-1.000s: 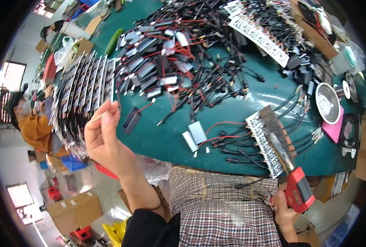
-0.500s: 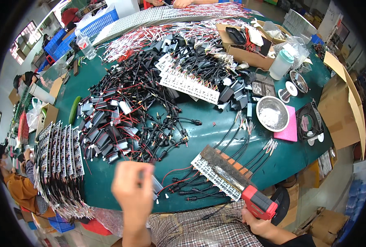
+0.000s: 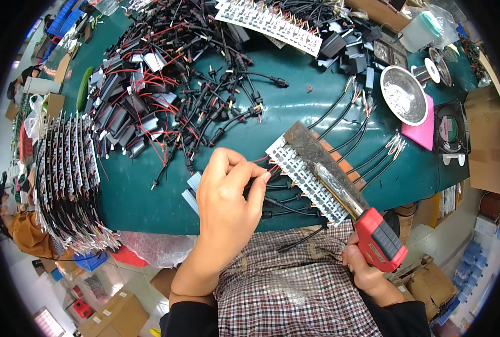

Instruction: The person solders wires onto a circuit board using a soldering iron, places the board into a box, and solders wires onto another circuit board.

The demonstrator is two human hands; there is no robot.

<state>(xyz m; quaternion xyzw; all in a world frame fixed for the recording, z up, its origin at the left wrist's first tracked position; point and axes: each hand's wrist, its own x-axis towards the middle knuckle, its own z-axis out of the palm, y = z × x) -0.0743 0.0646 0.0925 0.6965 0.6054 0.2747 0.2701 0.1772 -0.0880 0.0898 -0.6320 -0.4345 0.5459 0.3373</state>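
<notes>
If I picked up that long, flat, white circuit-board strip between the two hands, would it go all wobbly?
Probably not much: the strip lies flat and straight, so it looks fairly stiff. It seems thin, so it's likely light. The slim black rubbery-looking cables beside it could flop, though, because several bend.

On the green tabletop [image 3: 148, 209], a fanned stack of white-edged circuit boards [image 3: 67, 160] stands far left, with a long green cucumber [image 3: 84, 90] behind it. Right of both lies a heap of black cables and grey casings [image 3: 134, 106]. A narrow white circuit-board strip [image 3: 303, 178] lies front right; behind it, farther right, a round silver metal bowl [image 3: 404, 96] overlaps a flat pink pad [image 3: 421, 133], left of a square black fan [image 3: 451, 129].
</notes>
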